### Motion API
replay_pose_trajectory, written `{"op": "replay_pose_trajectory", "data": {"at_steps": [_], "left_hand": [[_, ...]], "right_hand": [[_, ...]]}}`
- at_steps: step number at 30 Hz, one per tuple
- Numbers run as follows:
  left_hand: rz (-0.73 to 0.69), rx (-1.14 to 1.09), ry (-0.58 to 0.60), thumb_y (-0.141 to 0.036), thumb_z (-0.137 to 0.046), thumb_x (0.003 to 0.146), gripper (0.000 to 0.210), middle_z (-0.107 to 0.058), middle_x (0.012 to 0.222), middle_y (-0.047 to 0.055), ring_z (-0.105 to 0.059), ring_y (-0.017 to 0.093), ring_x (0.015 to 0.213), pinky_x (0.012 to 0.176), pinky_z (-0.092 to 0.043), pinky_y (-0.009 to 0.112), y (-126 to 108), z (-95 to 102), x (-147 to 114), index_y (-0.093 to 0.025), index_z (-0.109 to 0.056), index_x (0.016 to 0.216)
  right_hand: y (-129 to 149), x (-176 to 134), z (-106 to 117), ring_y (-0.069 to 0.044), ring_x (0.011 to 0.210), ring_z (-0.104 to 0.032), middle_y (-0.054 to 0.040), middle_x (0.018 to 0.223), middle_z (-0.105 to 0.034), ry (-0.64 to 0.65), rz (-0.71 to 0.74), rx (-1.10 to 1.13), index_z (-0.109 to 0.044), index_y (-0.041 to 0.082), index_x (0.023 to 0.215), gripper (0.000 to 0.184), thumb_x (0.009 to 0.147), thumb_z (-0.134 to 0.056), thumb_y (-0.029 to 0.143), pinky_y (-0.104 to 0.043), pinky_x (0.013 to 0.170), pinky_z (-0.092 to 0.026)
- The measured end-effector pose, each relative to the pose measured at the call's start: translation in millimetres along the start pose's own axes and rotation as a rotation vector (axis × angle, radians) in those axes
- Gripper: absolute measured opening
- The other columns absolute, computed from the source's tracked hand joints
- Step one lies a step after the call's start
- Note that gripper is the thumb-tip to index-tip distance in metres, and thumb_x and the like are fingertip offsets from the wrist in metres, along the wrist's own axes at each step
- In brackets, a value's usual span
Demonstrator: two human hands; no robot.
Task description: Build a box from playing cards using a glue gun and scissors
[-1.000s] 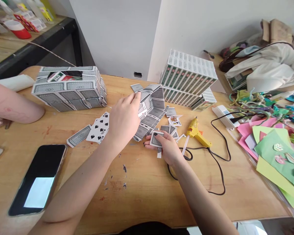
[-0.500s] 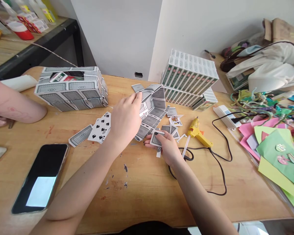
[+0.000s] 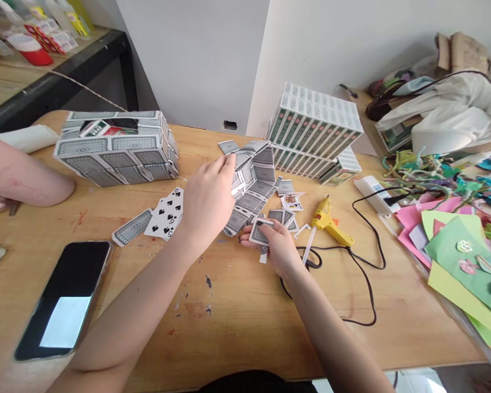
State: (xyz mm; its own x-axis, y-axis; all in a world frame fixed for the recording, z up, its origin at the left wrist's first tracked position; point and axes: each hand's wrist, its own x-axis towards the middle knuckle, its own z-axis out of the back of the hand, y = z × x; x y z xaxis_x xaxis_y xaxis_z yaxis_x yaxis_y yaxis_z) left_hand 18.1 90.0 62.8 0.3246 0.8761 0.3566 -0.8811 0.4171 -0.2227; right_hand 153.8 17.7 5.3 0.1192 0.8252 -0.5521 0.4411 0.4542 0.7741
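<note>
My left hand [image 3: 210,196] is closed on the upper left part of an open box made of playing cards [image 3: 256,180], which stands tilted on the table; its fingertips lie along the box's edge and the palm side is hidden. In front of the box, my right hand [image 3: 276,240] pinches a grey-backed playing card [image 3: 261,232] between thumb and fingers. A narrow cut card strip [image 3: 264,254] shows just below that card. Beside my right hand lie loose card pieces [image 3: 284,217] and a king card [image 3: 292,201]. Left of my left hand are spade cards [image 3: 166,215] and a face-down card [image 3: 132,227].
A yellow glue gun [image 3: 331,221] with a black cord lies right, near scissors [image 3: 313,258] and a power strip [image 3: 376,194]. Stacked card packs [image 3: 317,125] stand behind. A card-covered box [image 3: 117,144], a phone [image 3: 65,300] and another person's arm [image 3: 22,169] are left. Coloured paper [image 3: 458,256] lies far right.
The whole view has shifted slightly, so things sit a little further left. Both hands keep the same hold on the card box and the card.
</note>
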Motion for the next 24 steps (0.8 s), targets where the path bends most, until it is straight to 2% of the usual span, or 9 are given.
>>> {"op": "replay_pose_trajectory", "data": {"at_steps": [6,17,24], "left_hand": [[0.008,-0.008,0.022,-0.001,-0.038,0.08,0.053,-0.055,0.124,0.011,-0.053,0.026,0.105,0.085,-0.045,0.039,-1.0,1.1,0.6,-0.014,-0.041,0.131],[0.012,0.0,0.003,-0.001,-0.038,0.079,0.054,-0.056,0.125,0.008,-0.054,0.024,0.105,0.086,-0.046,0.036,0.2,-0.6,0.4,-0.017,-0.041,0.131],[0.013,0.012,0.017,-0.001,-0.037,0.08,0.053,-0.057,0.123,0.01,-0.054,0.025,0.104,0.084,-0.046,0.037,-2.0,1.4,0.5,-0.015,-0.041,0.131]], "right_hand": [[0.8,-1.5,-1.8,-0.021,0.066,-0.068,-0.0019,0.065,-0.067,-0.017,-0.002,0.026,-0.047,0.02,0.082,0.01,0.074,-0.05,0.015,-0.034,0.056,-0.058],[0.3,-2.3,-2.1,-0.022,0.072,-0.068,-0.0022,0.062,-0.066,-0.014,0.006,0.079,-0.048,0.02,0.079,0.007,0.076,-0.048,0.013,-0.036,0.061,-0.059],[-1.1,-2.0,-1.9,-0.02,0.062,-0.067,-0.0004,0.058,-0.064,-0.023,0.023,0.069,-0.048,0.019,0.079,0.005,0.076,-0.048,0.014,-0.034,0.054,-0.057]]}}
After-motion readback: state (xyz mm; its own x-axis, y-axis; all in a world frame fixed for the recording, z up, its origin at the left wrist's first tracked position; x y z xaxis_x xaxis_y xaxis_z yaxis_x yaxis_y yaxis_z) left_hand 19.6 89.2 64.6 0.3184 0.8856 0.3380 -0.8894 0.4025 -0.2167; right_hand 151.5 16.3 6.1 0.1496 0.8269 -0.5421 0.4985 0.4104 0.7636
